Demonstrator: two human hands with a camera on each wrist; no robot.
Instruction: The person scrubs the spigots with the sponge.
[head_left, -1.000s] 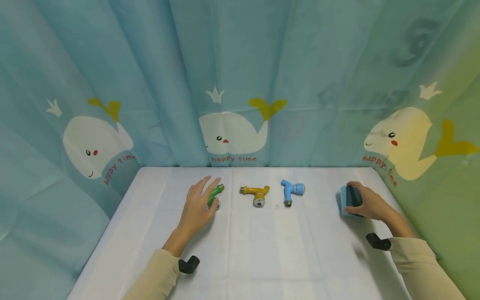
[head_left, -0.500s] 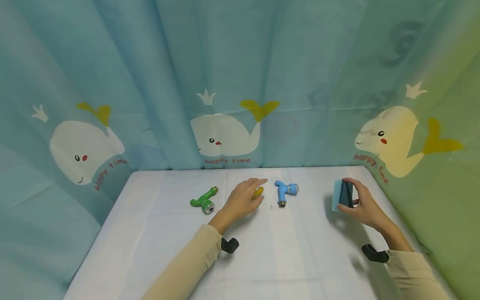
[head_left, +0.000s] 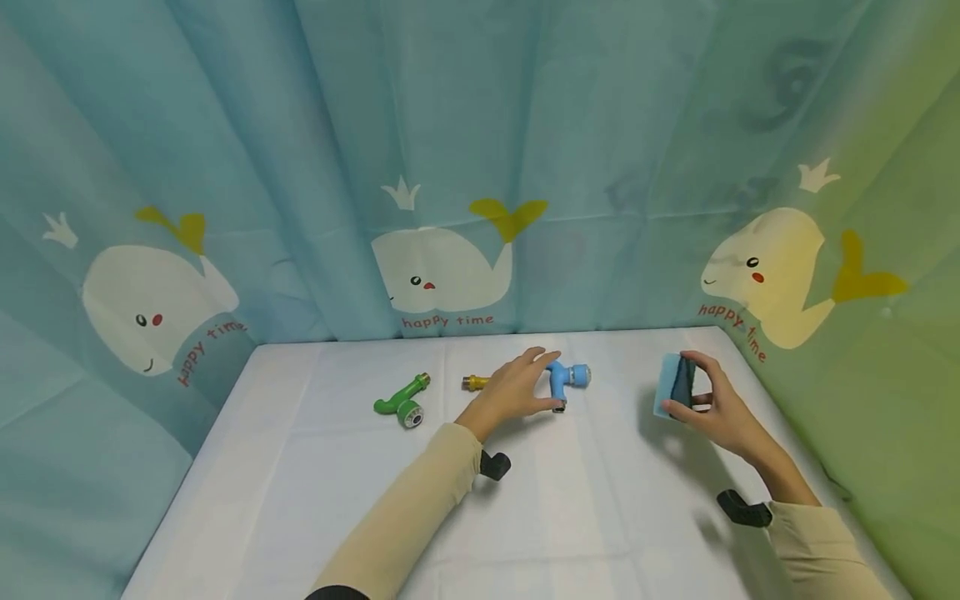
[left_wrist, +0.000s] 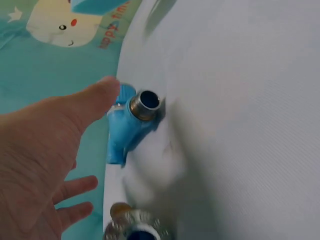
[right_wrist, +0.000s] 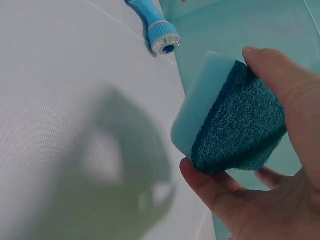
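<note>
Sponge (right_wrist: 235, 120): my right hand (head_left: 724, 417) pinches its edges, presumably freeing the foam side (right_wrist: 202, 102); left hand (head_left: 513, 390), fingers spread, flanks the blue tap (head_left: 568, 377).

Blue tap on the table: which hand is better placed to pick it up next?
Probably the left hand: it appears to hold nothing and is right at the blue tap. The right hand is farther off and grips the sponge.

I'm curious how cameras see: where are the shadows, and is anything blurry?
Head view: soft shadows on the white table below the left hand and right hand; right wrist view: a broad, soft-edged shadow left of the sponge; left wrist view: yellow tap, cut by the bottom edge, looks slightly blurred.
</note>
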